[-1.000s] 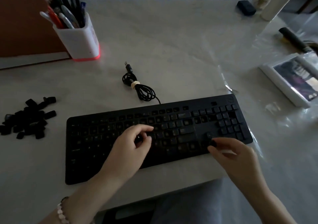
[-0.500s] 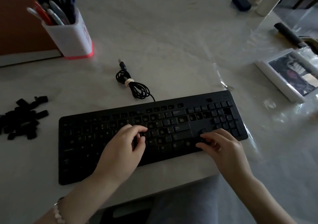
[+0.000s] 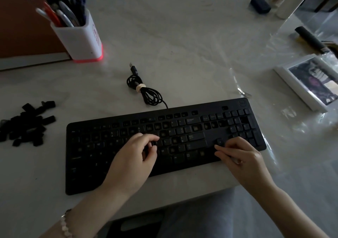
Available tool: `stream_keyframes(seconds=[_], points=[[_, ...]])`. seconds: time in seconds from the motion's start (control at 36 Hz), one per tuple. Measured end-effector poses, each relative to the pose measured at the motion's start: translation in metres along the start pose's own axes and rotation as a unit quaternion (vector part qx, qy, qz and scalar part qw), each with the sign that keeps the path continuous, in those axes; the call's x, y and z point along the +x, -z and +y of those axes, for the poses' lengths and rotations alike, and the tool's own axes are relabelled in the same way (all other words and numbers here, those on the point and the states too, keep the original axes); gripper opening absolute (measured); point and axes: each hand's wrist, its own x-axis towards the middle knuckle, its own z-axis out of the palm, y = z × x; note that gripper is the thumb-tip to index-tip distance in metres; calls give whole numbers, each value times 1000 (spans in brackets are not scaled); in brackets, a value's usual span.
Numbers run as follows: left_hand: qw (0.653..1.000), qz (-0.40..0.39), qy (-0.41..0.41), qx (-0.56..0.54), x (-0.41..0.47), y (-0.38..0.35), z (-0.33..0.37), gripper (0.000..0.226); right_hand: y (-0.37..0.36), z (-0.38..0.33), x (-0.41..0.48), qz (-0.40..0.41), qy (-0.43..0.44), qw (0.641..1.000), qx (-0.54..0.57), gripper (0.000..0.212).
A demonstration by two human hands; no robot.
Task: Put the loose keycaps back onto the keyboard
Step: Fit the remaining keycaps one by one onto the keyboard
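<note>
Keycaps [image 3: 27, 123] lie heaped left of the keyboard [image 3: 87, 164]; your left hand [image 3: 131, 162] and right hand [image 3: 241, 157] rest curled on it, grip unclear.

keyboard [image 3: 128, 164] on table [image 3: 182, 45] front; keycap pile [image 3: 23, 126] left; coiled cable [image 3: 146, 91] behind keyboard.

Person, head view, lower frame: left hand [image 3: 131, 161] and right hand [image 3: 241, 157], both bare; forearms unsleeved. Pale beaded bracelet [image 3: 65, 226] on left wrist, lower left. Grey-blue trousers [image 3: 210, 217], bottom centre.
</note>
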Motion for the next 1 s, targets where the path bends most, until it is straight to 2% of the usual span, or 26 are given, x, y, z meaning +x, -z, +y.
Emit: stream_keyframes(seconds=[0.06, 0.14, 0.22, 0.31, 0.42, 0.5, 0.58, 0.67, 0.75, 0.83, 0.92, 0.97, 1.0], points=[[1000, -4, 11, -19, 0, 2, 2, 23, 3, -2, 6, -13, -34, 999, 25, 15], [996, -14, 37, -80, 0, 4, 5, 27, 6, -6, 19, -64, -141, 986, 60, 29], [977, -24, 99, -187, 3, 7, 9, 34, 11, -10, 32, -108, -198, 972, 63, 30], [946, -16, 136, -295, 7, 10, 12, 42, 11, -14, 37, -111, -217, 969, 50, 32], [896, -5, 185, -404, 11, 15, 13, 37, 8, -16, 36, -93, -219, 971, 31, 36], [894, -3, 186, -408, 14, 17, 11, 32, 8, -14, 35, -101, -219, 970, 21, 36], [909, 10, 171, -380, 18, 19, 9, 31, 3, -22, 34, -69, -185, 980, -22, 35], [925, 19, 150, -349, 21, 22, 7, 28, -13, -48, 33, -28, -65, 997, 4, 22], [934, 36, 142, -326, 22, 27, 6, 23, -34, -77, 31, -118, 22, 989, 83, 18], [950, 50, 123, -282, 20, 31, 1, 22, -52, -95, 38, -173, 27, 977, 119, 26], [951, 47, 103, -289, 15, 37, -2, 20, -61, -111, 53, -135, 19, 973, 184, 35], [950, 39, 100, -294, 13, 41, -2, 7, -64, -121, 63, -122, 30, 967, 223, 38], [952, 41, 94, -287, 12, 43, -4, 12, -64, -127, 66, -127, 36, 963, 234, 36]])
